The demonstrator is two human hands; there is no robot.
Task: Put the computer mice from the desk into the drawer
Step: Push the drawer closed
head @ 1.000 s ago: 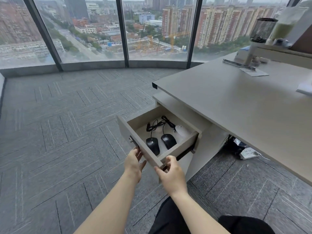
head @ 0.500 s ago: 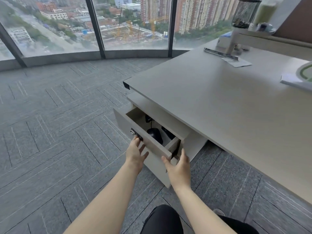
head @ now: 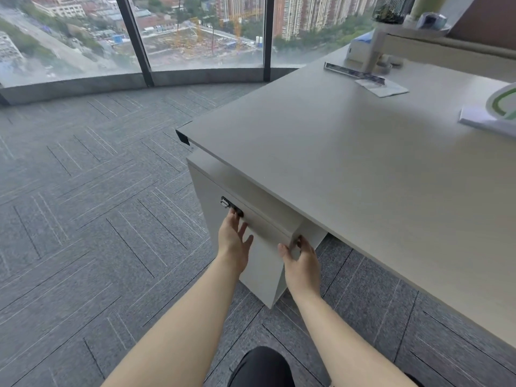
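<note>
The beige drawer point(head: 265, 222) under the desk point(head: 349, 163) sits flush in its cabinet, so the computer mice inside are hidden. My left hand point(head: 233, 238) lies flat against the drawer front with fingers spread, fingertips beside the black lock point(head: 231, 206). My right hand point(head: 301, 261) rests on the drawer's right front corner, fingers loosely curled around the edge. No mouse is visible on the desk top.
At the desk's far side are a monitor stand point(head: 374, 54), a metal ruler point(head: 353, 72), papers point(head: 385, 88) and a green-and-white object point(head: 502, 104). Grey carpet point(head: 97, 219) stretches left to floor-to-ceiling windows point(head: 195, 32). My dark-clothed knee point(head: 261, 367) is at the bottom.
The drawer has slid from wide open, showing two black mice and a white one, to fully closed, with both hands following its front. My view has moved closer and rightward.
</note>
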